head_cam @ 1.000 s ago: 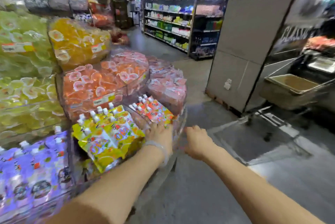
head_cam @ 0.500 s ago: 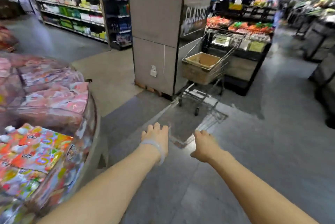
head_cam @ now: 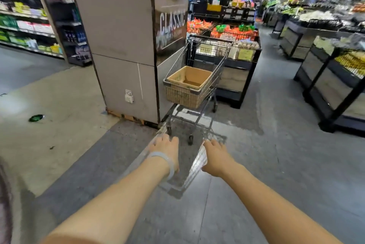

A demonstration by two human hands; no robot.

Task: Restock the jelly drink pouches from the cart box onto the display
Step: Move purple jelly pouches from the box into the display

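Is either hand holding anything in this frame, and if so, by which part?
Nothing is held. The left hand and right hand both reach forward empty, fingers relaxed, short of the cart with its cardboard box.

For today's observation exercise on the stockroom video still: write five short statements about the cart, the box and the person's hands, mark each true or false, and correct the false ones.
1. Both hands, left hand and right hand, hold nothing. True.
2. The cardboard box sits in the basket of the shopping cart. True.
3. The right hand grips the cart's handle. False: both hands are well short of the cart, over the floor.
4. The box's top is taped shut. False: it is open, and the visible part of its inside shows bare cardboard.
5. The cart stands beside the pillar bearing the word CLASSIC. True.
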